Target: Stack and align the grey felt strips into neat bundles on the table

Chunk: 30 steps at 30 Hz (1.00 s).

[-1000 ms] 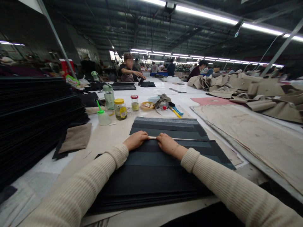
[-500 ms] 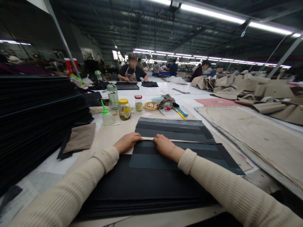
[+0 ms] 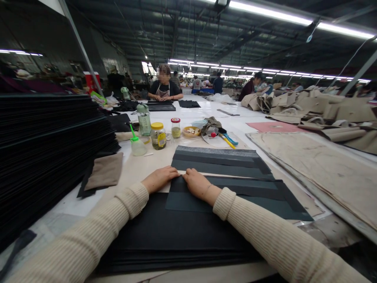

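Note:
My left hand [image 3: 160, 179] pinches the far left corner of a dark blue-grey sheet [image 3: 253, 198], fingers pressed together on its edge. Close beside it, my right hand [image 3: 196, 184] is closed on the same far edge, a little to the right. A black strip runs along that edge, and the sheet looks like leather or coated fabric. Beneath it lies a stack of black sheets [image 3: 176, 232]. Just beyond my hands rests a second dark sheet [image 3: 220, 163] with black and grey bands. My fingertips are partly hidden behind my knuckles.
A tall pile of black sheets [image 3: 44, 157] rises at left, near a brown cloth piece [image 3: 104, 169]. Beyond stand a squeeze bottle [image 3: 138, 146], a yellow-lidded jar [image 3: 158, 137] and a red-lidded jar [image 3: 176, 129]. Beige pieces [image 3: 324, 114] lie right. A co-worker [image 3: 165, 88] sits opposite.
My right hand has moved left along the sheet's edge, closer to my left hand. The view has shifted slightly. Across the table, the co-worker's hands have come together.

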Available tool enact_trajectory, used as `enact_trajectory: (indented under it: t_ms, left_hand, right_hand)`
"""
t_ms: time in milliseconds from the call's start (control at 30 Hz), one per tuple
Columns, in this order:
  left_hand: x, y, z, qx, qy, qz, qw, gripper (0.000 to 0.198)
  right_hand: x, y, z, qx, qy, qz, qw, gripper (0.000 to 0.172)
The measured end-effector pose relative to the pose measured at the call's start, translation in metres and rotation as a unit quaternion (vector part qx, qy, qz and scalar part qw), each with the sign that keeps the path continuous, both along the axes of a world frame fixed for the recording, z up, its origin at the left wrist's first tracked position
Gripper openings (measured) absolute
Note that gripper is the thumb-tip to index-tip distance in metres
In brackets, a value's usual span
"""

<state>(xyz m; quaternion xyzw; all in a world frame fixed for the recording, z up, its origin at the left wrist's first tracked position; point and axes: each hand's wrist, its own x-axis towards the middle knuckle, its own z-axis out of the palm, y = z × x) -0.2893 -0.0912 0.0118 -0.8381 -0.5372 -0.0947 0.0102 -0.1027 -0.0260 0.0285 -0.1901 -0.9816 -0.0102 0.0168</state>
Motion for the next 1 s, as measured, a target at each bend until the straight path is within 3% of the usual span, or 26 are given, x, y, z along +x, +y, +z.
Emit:
enact_trajectory:
  t_ms: [133,267,500,633,800,1000]
  left_hand:
    - [-0.005,-0.012,0.001,-0.009,-0.015,0.044,0.999,0.034]
    - [-0.008,-0.016,0.002,-0.026,-0.026,0.082,0.996,0.033]
    - [0.005,-0.004,0.023,-0.040,-0.071,0.175,0.981,0.029]
    - [0.033,0.014,0.032,-0.062,-0.056,0.146,0.986,0.030]
    - [0.057,0.041,0.033,-0.144,0.034,0.140,0.979,0.032]
    - [0.062,0.051,0.036,-0.137,0.070,0.140,0.978,0.022]
  right_hand:
    - [0.012,0.009,0.002,-0.021,-0.004,-0.005,1.000,0.029]
    - [0.047,0.038,0.011,-0.079,-0.019,-0.024,0.996,0.028]
    - [0.174,0.118,0.026,-0.130,-0.028,-0.202,0.970,0.030]
    - [0.230,0.141,0.022,-0.136,-0.079,-0.261,0.952,0.024]
    - [0.244,0.138,0.017,-0.122,-0.098,-0.261,0.953,0.018]
    - [0.251,0.131,0.016,-0.142,-0.044,-0.248,0.957,0.024]
